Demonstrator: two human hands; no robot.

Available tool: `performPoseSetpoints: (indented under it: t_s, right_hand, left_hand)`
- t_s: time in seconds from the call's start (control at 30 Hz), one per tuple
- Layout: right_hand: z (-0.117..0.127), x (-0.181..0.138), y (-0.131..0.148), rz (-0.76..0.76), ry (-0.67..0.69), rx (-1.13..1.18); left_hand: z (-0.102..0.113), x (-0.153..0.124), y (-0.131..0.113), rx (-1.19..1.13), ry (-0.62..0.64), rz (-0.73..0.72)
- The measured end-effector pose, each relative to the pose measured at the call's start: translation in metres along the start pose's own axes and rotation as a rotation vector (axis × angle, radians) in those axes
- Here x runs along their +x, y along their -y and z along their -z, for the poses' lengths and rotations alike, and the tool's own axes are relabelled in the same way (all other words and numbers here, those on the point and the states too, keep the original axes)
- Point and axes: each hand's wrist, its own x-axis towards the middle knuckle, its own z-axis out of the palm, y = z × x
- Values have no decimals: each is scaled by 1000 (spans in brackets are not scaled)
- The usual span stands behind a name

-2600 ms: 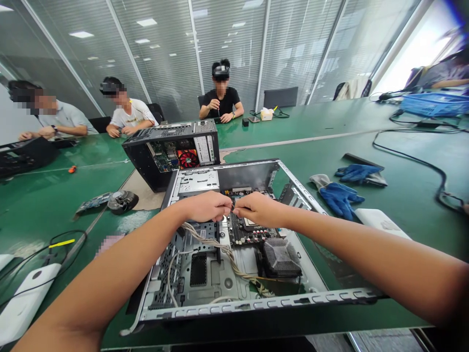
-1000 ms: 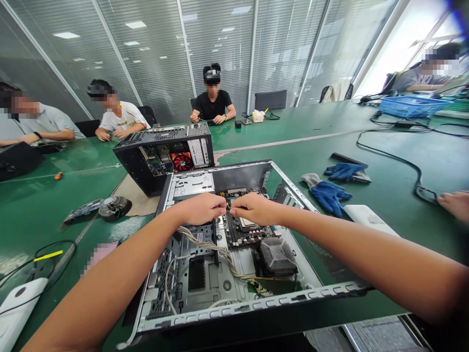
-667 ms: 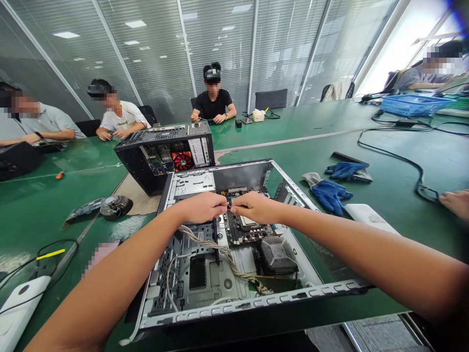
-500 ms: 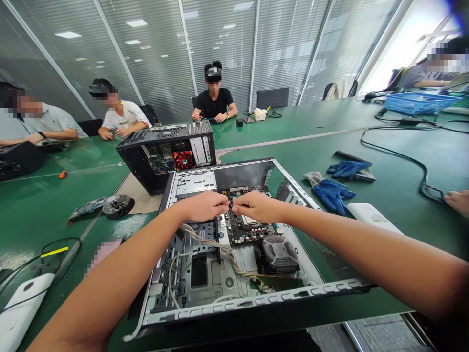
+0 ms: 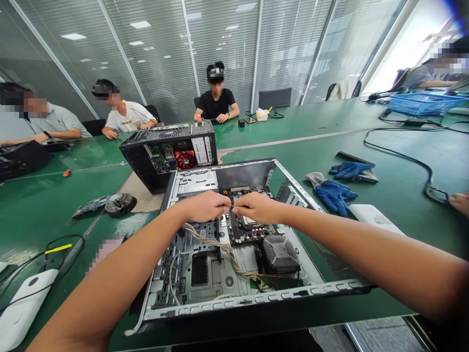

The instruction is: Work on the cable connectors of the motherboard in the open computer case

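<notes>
- Head camera looks down along my two bare forearms, which reach forward over the front rim of the open computer case [image 5: 256, 299] lying flat on the green table [image 5: 388, 166].
- Nearest on my left, a white device [image 5: 25, 305] lies at the table edge, and a black cable [image 5: 66, 242] loops just beyond it.
- Inside the case, a beige wire bundle [image 5: 223, 250] climbs from the front floor toward the underside of my left hand. I cannot tell whether it ends in my grip.
- Right of the bundle sits a dark finned heatsink [image 5: 280, 253], with the motherboard [image 5: 244, 231] just behind it.
- My left hand [image 5: 207, 205] and right hand [image 5: 256, 208] meet above the motherboard, near the middle of the case. Both are closed, their fingertips pinching a small dark part [image 5: 231, 208] between them. It is too small to identify.
- Right of the case, blue gloves [image 5: 335, 195] lie on the table, with a flat white object [image 5: 373, 216] just in front of them.
- Another person's hand [image 5: 460, 203] rests at the right edge of view.
- Behind my case stands a black computer case [image 5: 164, 151], its open side toward me, showing a red fan [image 5: 186, 159].
- Farthest off, three people sit along the table's far side, and a blue basket [image 5: 425, 102] stands at the far right.
</notes>
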Motion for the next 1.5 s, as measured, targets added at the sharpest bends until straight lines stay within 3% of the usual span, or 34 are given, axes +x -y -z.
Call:
performPoseSetpoints:
  t_s: [0.4, 0.6, 0.73, 0.87, 1.07, 1.3, 1.5]
  right_hand:
    - [5, 3, -9, -49, -42, 191]
    - [2, 0, -9, -135, -62, 484]
    - [0, 0, -8, -182, -47, 696]
    - [1, 0, -8, -204, -56, 739]
    - [2, -2, -8, -197, -67, 796]
    - [1, -1, -8, -186, -88, 779]
    - [1, 0, -8, -212, -132, 647]
  left_hand:
    - [-8, -2, -10, 312, -296, 47]
    - [-6, -1, -17, 650, -427, -4]
    - [-7, 1, -13, 738, -492, -51]
    - [-8, 5, -9, 676, -474, -30]
    - [-5, 7, -3, 345, -486, 12]
    - [-4, 5, -5, 381, -494, 26]
    - [-6, 7, -6, 198, -510, 88]
